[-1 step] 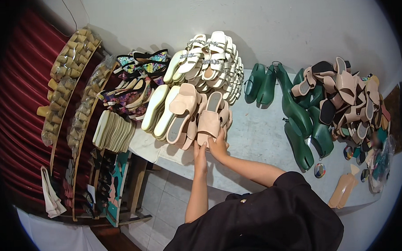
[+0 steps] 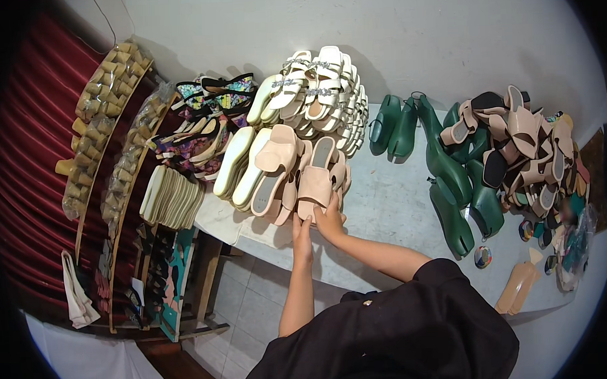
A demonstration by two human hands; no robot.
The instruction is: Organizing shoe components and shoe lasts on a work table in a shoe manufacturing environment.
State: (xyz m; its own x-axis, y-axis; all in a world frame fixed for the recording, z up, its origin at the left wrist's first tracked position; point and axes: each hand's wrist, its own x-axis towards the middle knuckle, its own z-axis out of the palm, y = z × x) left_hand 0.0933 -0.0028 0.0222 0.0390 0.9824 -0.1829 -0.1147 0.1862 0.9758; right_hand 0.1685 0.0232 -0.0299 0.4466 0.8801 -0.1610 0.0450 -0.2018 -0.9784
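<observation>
At the front edge of the table, my two hands close around the near end of a beige slide sandal (image 2: 314,182) with a broad strap and a grey insole. My left hand (image 2: 303,231) grips its lower left edge, thumb up. Against its right side, my right hand (image 2: 330,222) is curled, with some fingers hidden beneath. The sandal rests on or against other beige slides stacked behind it. Just left of it stands another beige slide (image 2: 275,157), and beyond that are cream padded soles (image 2: 234,164) standing in a row.
White strappy sandals (image 2: 325,88) are piled behind. Patterned shoes (image 2: 201,143) and stacked soles (image 2: 171,199) lie left, near racks of bagged heels (image 2: 109,83). Green shoe lasts (image 2: 451,214) and a heap of beige sandals (image 2: 522,135) occupy the right of the grey-white table (image 2: 384,207).
</observation>
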